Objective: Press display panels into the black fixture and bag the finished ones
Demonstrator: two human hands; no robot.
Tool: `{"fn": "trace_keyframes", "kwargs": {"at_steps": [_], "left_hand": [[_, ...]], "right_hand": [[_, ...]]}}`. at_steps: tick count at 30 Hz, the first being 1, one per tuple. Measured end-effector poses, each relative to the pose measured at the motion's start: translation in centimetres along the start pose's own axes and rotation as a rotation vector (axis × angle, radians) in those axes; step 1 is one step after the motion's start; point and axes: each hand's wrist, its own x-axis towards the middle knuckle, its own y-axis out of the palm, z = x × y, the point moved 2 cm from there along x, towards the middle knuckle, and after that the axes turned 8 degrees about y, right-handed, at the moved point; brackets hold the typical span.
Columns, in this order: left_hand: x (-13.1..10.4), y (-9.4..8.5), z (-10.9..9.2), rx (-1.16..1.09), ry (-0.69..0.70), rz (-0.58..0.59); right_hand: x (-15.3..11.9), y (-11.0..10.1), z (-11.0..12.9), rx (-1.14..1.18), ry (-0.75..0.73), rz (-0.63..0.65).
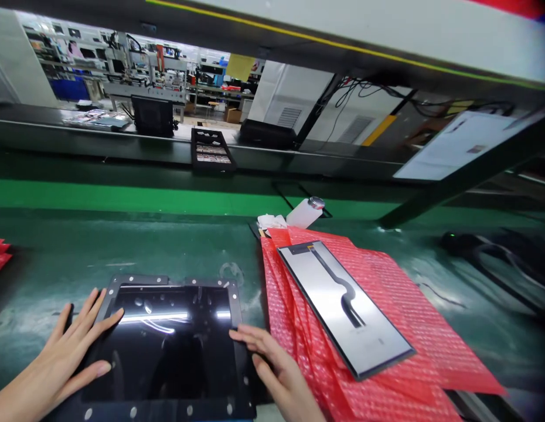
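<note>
A glossy black display panel (167, 351) lies face up inside a dark frame fixture (132, 280) with round silver dots along its border. My left hand (74, 346) rests with spread fingers over the left border, index fingertip and thumb reaching onto the panel's edge. At the right border, my right hand (275, 363) touches the frame with its fingertips, fingers extended and thumb apart. Neither hand grips anything. To the right, a silver-backed screen (343, 305) with a dark ribbon cable lies tilted across a stack of red bubble-wrap bags (413, 316).
A white bottle (304, 213) with a metal cap stands behind the bags, beside crumpled white tissue (271, 222). A black tray (212, 151) sits on the ledge beyond the green bench (167, 246). A slanted dark post (431, 202) rises at the right, near black cables (496, 252).
</note>
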Motion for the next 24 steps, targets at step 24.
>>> {"fn": "trace_keyframes", "kwargs": {"at_steps": [24], "left_hand": [[1.5,-0.9,-2.3,-0.106,-0.089,-0.106]], "right_hand": [[-0.5,1.9,1.0,-0.478,0.006,-0.052]]}}
